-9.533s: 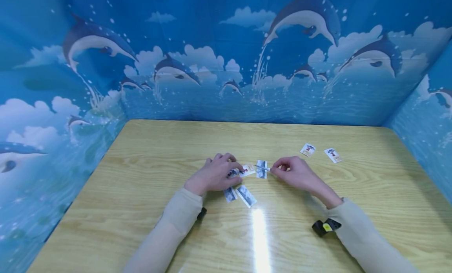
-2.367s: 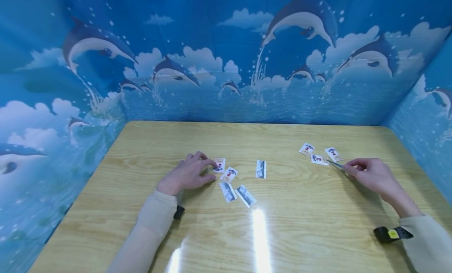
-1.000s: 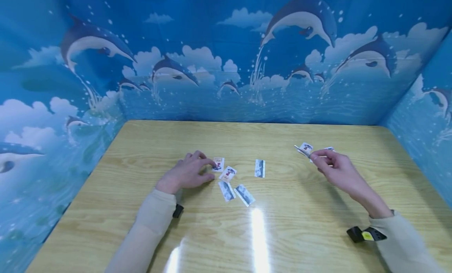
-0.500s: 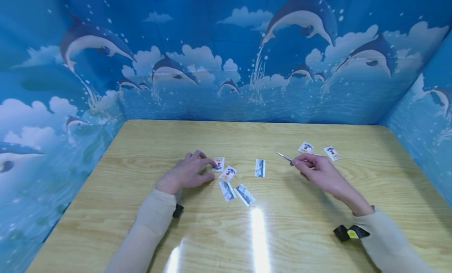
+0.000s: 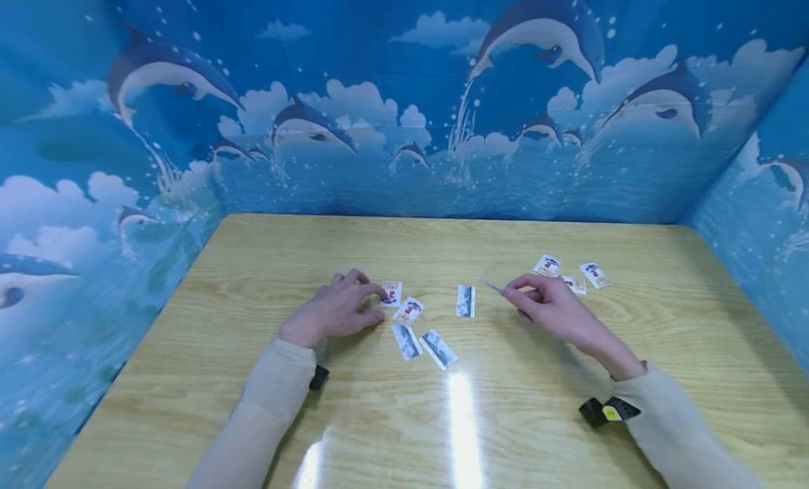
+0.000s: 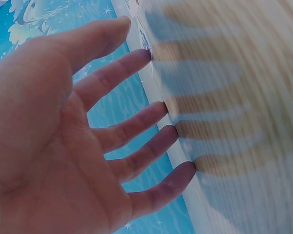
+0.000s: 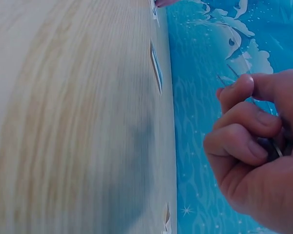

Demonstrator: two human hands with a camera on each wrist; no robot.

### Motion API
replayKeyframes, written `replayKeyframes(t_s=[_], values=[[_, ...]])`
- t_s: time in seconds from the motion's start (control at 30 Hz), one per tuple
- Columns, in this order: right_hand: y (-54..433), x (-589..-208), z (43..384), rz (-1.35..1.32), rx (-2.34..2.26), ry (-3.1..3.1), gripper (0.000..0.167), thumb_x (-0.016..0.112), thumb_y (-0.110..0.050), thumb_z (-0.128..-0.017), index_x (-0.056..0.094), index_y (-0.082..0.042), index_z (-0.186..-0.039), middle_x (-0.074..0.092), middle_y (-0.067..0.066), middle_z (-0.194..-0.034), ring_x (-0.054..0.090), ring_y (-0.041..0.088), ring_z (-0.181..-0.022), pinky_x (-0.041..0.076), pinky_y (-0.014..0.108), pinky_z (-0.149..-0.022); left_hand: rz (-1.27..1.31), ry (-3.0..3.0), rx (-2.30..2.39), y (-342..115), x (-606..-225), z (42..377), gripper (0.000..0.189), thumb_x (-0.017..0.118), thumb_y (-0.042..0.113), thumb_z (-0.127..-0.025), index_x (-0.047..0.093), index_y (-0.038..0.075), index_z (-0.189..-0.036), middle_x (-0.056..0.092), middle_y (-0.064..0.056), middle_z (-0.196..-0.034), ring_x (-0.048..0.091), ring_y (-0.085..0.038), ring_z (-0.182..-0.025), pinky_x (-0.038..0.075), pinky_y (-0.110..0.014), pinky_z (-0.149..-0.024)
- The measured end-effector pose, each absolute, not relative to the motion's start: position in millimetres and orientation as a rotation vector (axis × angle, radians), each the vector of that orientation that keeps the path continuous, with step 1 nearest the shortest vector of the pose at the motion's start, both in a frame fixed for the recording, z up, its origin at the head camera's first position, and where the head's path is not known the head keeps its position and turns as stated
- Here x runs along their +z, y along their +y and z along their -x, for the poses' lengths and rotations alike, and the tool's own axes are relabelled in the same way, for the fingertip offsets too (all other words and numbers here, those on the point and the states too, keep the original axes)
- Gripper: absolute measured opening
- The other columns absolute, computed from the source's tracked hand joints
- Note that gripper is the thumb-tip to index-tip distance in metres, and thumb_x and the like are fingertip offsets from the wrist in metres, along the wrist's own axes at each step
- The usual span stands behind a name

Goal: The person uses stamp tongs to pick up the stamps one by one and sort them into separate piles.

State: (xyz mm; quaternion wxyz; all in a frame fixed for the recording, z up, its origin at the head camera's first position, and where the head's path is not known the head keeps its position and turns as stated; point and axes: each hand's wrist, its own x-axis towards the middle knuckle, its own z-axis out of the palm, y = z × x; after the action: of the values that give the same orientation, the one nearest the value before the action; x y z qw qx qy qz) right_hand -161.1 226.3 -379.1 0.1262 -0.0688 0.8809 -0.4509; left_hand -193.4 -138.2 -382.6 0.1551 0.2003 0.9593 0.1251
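Tweezers [image 5: 491, 286], pinched in right hand [image 5: 551, 310], moved from card trio [image 5: 596, 275] to near grey card [image 5: 465, 301]; left hand [image 5: 333, 308] spread, unmoved.

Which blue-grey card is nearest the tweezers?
The lone upper blue-grey card in the head view; the other two lie lower, farther from the tweezers.

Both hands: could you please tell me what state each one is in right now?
Left hand: open, touching a picture card with its index finger.
Right hand: closed, holding tweezers.
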Motion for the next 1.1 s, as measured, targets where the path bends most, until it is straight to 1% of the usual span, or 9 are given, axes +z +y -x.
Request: replayKeyframes(t_s=[0.2, 0.47, 0.9, 1.1], values=[[217, -382, 166, 0.204, -1.282, 2.573, 0.037, 0.057, -0.036, -0.106, 0.066, -0.003, -0.121, 0.059, 0.009, -0.070, 0.044, 0.012, -0.056, 0.033, 0.028, -0.050, -0.586, 2.754, 0.366, -138, -384, 193, 0.042, 0.064, 0.044, -0.100, 0.063, 0.028, -0.139, 0.049, -0.015, -0.149, 0.047, -0.040, -0.133, 0.044, -0.066, -0.106], [202, -384, 173, 0.199, -1.297, 2.506, 0.034, 0.057, -0.032, -0.106, 0.067, -0.003, -0.121, 0.056, 0.006, -0.067, 0.043, 0.012, -0.056, 0.033, 0.027, -0.051, -0.583, 2.758, 0.358, -139, -384, 194, 0.042, 0.064, 0.044, -0.100, 0.063, 0.028, -0.138, 0.048, -0.016, -0.149, 0.048, -0.040, -0.133, 0.044, -0.065, -0.106], [178, -388, 184, 0.215, -1.285, 2.473, 0.030, 0.054, -0.029, -0.107, 0.070, -0.007, -0.118, 0.061, 0.009, -0.070, 0.044, 0.015, -0.056, 0.033, 0.026, -0.051, -0.579, 2.753, 0.353, -137, -383, 195, 0.042, 0.064, 0.044, -0.100, 0.062, 0.029, -0.139, 0.048, -0.016, -0.149, 0.047, -0.040, -0.133, 0.046, -0.064, -0.104], [167, -391, 188, 0.237, -1.284, 2.466, 0.029, 0.057, -0.027, -0.105, 0.071, -0.005, -0.119, 0.064, 0.007, -0.069, 0.054, 0.019, -0.061, 0.036, 0.025, -0.053, -0.582, 2.750, 0.350, -138, -383, 195, 0.042, 0.064, 0.045, -0.100, 0.062, 0.029, -0.139, 0.047, -0.016, -0.150, 0.047, -0.040, -0.132, 0.046, -0.064, -0.104]])
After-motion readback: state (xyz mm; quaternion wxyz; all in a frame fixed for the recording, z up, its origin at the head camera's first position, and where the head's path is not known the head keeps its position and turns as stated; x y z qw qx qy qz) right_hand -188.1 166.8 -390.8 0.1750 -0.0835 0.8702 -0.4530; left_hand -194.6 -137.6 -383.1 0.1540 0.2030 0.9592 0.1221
